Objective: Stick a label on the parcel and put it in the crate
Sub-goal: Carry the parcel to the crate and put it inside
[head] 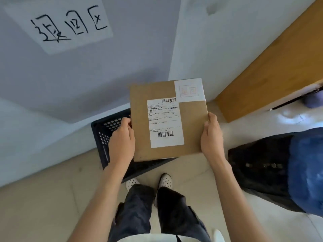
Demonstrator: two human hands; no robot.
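I hold a flat brown cardboard parcel (pixel 192 124) level in front of me, above a black perforated plastic crate (pixel 106 135) that stands on the floor against the wall. My left hand (pixel 122 142) grips the parcel's left edge and my right hand (pixel 212 137) grips its right edge. A white shipping label with barcodes (pixel 165 123) covers the middle of the parcel's top. A smaller white label with faint red characters (pixel 189 90) sits on the far right corner. The parcel hides most of the crate's inside.
A white wall rises behind the crate, with a handwritten paper sign (pixel 59 23) high on it. A wooden cabinet (pixel 272 70) stands at the right. A black bag (pixel 260 170) and something blue (pixel 307 166) lie on the tiled floor to my right. My feet are just short of the crate.
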